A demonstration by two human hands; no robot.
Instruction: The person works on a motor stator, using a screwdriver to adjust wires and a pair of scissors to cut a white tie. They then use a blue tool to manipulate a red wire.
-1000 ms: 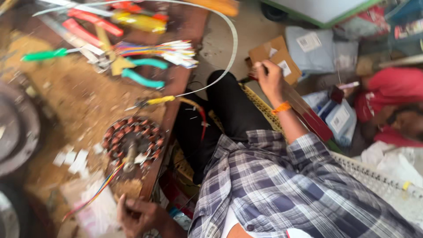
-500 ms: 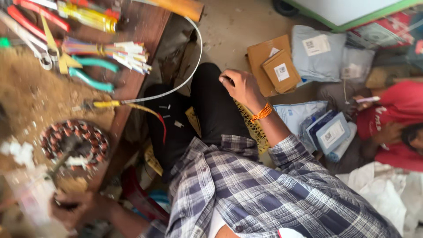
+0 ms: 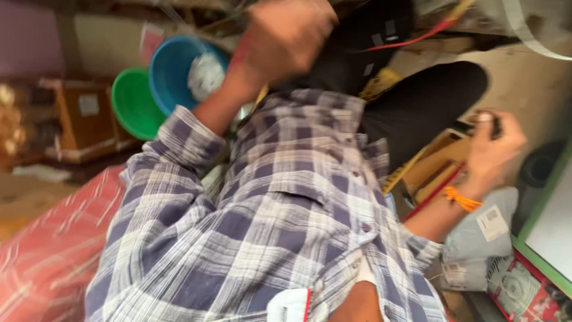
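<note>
Two hands well apart above a plaid shirt [image 3: 286, 226] filling the middle. Red sheet [image 3: 53, 250] at 8 o'clock; blue tub [image 3: 173, 65] and green tub [image 3: 128, 104] at 10. Left hand [image 3: 286, 36] at 12, blurred, curled into a fist, contents impossible to tell. Right hand [image 3: 494, 149] at 3, fingers pinched round a dark piece [image 3: 492, 121], just above cardboard [image 3: 438, 164]. Judged early: piece picked up only, nothing seen fitted or joined.

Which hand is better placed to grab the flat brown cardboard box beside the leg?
Probably the right hand: it hangs just above the flat brown cardboard box, though it grips a small dark object. The left hand is raised across the body.
</note>
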